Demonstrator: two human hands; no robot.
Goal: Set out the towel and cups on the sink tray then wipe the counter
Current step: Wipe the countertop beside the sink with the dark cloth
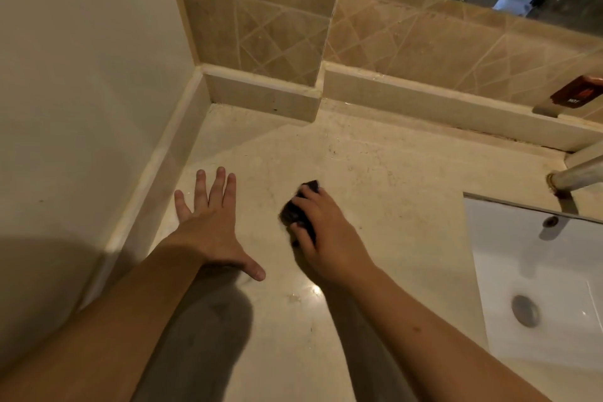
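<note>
A plain cream wall (81, 75) fills the far left, meeting a pale beige polished stone counter (375, 179) at a low raised edge. Beside that edge the left hand (212, 232) lies flat on the counter, fingers spread, holding nothing. Just to its right, apart from it, the right hand (321, 232) is curled tight around a small dark crumpled cloth (298, 210), pressing it onto the stone. The cloth is nearly black and bunched; only its top and left side show past the fingers. This looks like the wiping step; doing it well would mean firm, overlapping strokes reaching into the tiled back corner. At far right sits a white rectangular basin (538, 271) beneath a metal tap (577, 174). No tray, towel or cups are visible.
</note>
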